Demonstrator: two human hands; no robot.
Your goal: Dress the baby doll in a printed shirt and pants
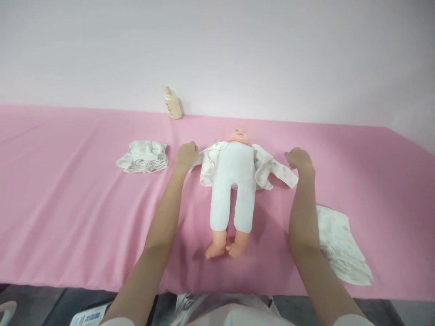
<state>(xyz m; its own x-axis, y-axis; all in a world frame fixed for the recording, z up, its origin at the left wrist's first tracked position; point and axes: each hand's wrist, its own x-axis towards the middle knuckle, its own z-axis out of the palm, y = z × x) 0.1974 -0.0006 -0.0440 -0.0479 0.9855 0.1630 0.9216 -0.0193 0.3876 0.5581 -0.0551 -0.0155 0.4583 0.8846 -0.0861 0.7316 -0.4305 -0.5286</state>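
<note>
This looks like an infant-care practice room: a pink-covered surface runs along a plain white wall, carrying a baby doll, folded printed cloths and a lotion bottle.

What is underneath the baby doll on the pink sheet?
A printed white baby jacket lies open under the doll's upper body, sleeves spread towards the left hand and right hand. Pink sheet lies under its legs. The doll hides the jacket's middle.
</note>
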